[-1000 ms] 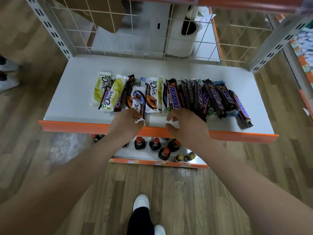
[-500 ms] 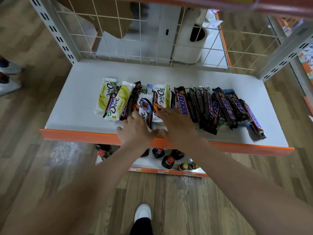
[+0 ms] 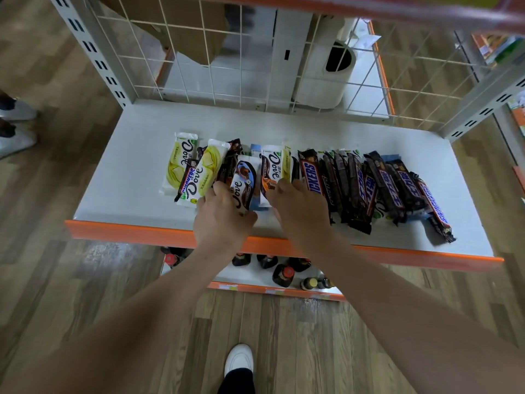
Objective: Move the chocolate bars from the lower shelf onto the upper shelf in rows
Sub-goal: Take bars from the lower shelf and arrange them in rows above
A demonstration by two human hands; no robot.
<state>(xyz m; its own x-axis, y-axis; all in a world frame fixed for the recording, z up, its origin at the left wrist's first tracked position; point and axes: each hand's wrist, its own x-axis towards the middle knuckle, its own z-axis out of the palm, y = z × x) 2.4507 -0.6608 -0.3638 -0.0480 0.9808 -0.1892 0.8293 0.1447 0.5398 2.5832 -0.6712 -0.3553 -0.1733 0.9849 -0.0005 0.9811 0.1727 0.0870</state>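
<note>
A row of chocolate bars lies across the white shelf [image 3: 136, 194] with an orange front edge. Yellow Dove bars [image 3: 181, 163] are at the left, and dark Snickers bars [image 3: 369, 189] overlap at the right. Between them lie a blue-and-brown Dove bar [image 3: 245, 177] and an orange-and-white Dove bar [image 3: 272, 169]. My left hand [image 3: 221, 217] grips the near end of the blue-and-brown Dove bar, thumb under it. My right hand [image 3: 301, 214] rests its fingertips on the near ends of the orange Dove bar and the first Snickers. The upper shelf's orange edge [image 3: 369, 8] runs along the top.
A wire grid [image 3: 241, 66] backs the shelf, with a white bin [image 3: 326, 69] behind it. Grey slotted uprights [image 3: 93, 49] stand at both sides. Dark bottles [image 3: 281, 275] stand on the shelf below. Another person's shoes [image 3: 14, 112] are at the left; my shoe [image 3: 238, 362] is below.
Both hands moved forward from the shelf's front edge onto the bars. My left hand took hold of the blue-and-brown Dove bar, and my right hand slid left onto the orange Dove bar.
</note>
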